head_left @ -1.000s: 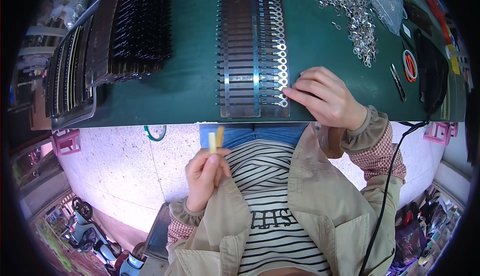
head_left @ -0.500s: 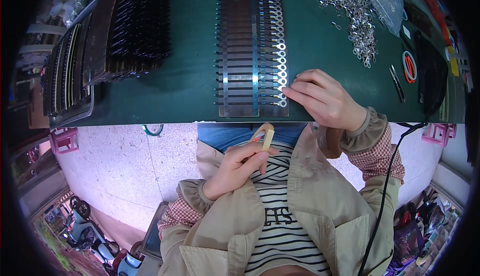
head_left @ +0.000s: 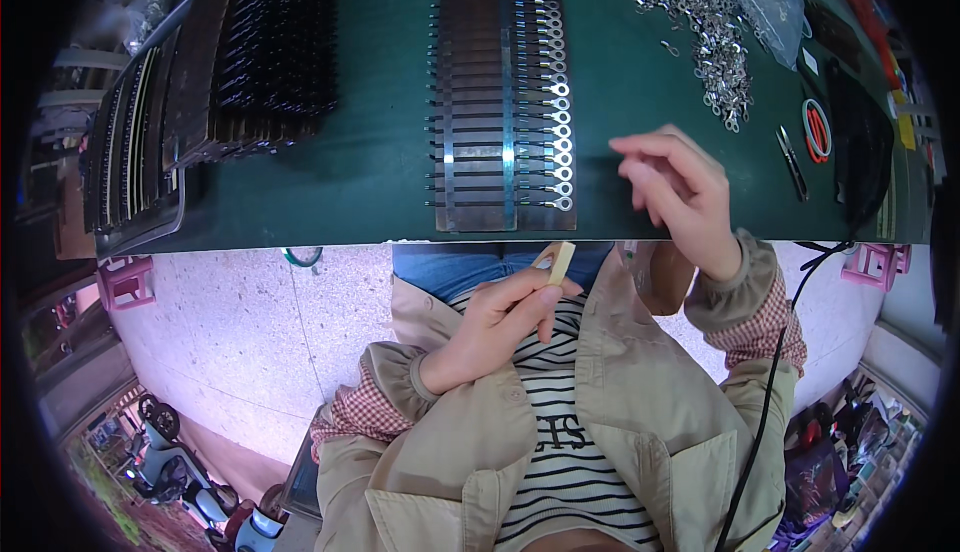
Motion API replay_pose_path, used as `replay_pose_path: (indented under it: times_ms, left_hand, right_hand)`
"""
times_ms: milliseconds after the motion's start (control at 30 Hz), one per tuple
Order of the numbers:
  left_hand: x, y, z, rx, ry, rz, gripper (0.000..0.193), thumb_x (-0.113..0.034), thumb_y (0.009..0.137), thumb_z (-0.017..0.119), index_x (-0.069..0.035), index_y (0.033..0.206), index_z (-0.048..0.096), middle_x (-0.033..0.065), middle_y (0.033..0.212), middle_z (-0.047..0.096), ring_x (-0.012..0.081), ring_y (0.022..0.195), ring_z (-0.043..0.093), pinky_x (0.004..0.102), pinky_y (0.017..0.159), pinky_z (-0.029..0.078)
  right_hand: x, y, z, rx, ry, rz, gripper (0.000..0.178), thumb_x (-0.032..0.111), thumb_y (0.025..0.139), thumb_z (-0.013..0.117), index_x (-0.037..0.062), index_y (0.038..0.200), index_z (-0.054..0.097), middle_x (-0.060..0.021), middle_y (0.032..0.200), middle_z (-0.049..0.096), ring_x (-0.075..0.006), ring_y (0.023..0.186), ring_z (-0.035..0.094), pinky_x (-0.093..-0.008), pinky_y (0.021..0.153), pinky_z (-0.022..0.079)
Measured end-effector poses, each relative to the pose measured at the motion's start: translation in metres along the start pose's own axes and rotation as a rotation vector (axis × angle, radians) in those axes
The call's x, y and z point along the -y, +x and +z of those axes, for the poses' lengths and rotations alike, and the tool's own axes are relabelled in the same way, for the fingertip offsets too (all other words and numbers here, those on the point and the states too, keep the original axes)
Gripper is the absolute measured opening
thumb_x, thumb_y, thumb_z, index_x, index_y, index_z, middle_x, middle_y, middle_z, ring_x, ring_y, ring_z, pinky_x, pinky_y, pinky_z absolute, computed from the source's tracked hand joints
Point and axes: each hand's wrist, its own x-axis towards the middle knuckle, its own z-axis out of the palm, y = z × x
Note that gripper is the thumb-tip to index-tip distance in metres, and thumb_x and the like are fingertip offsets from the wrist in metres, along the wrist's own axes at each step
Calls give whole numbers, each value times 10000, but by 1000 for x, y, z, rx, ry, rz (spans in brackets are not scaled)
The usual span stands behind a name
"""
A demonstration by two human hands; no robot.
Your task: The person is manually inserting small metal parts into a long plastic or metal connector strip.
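Observation:
Over my lap, my left hand (head_left: 505, 322) grips a roll of cream-coloured tape (head_left: 560, 264) between thumb and fingers. My right hand (head_left: 675, 187) is raised over the table's near part, fingers apart and nothing in them. Left of it lies a dark board (head_left: 475, 217) bearing a column of parallel dark leads. Silver ring terminals (head_left: 562, 147) line the board's right edge, one at each lead's end. Two strips, one silvery (head_left: 447, 157) and one bluish (head_left: 508, 102), run lengthwise across the leads. My right hand is apart from the board.
A loose heap of ring terminals (head_left: 715, 52) lies at the far right beside a clear plastic bag (head_left: 765, 2). Tweezers (head_left: 793, 164) and an orange-and-white ring-shaped item (head_left: 816, 132) are nearer. Stacked dark boards (head_left: 205, 82) fill the left side. A black cable (head_left: 765, 402) hangs past my right arm.
My right hand has left the terminals at the board's lower right corner and moved right, its fingers opening. My left hand has shifted slightly right with the tape roll.

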Motion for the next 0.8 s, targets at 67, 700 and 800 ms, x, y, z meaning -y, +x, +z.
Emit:
replay_pose_path:
  times_ms: [67,700,800]
  left_hand:
    - [-2,3,4,3,-33,12,298,-158,1120,455,8,1247,667,21,709,618,14,510,387,206,499,294]
    - [-5,5,3,131,-201,-244,422,-191,1147,341,-36,1532,415,74,758,623,16,445,359,174,478,316]
    - [4,8,0,161,-191,-281,395,-181,1145,342,-31,1489,464,76,755,624,19,428,359,184,460,313]
  right_hand:
    - [19,-9,-4,161,413,582,128,22,981,685,23,1103,723,-31,932,654,-73,768,620,-231,659,489]
    - [24,67,-55,-558,357,-57,79,66,952,698,5,904,711,-5,806,644,-67,643,553,-221,567,405]
    - [-6,108,-88,-653,233,-215,155,125,997,676,-1,1082,709,4,850,644,-36,645,503,-193,570,368]
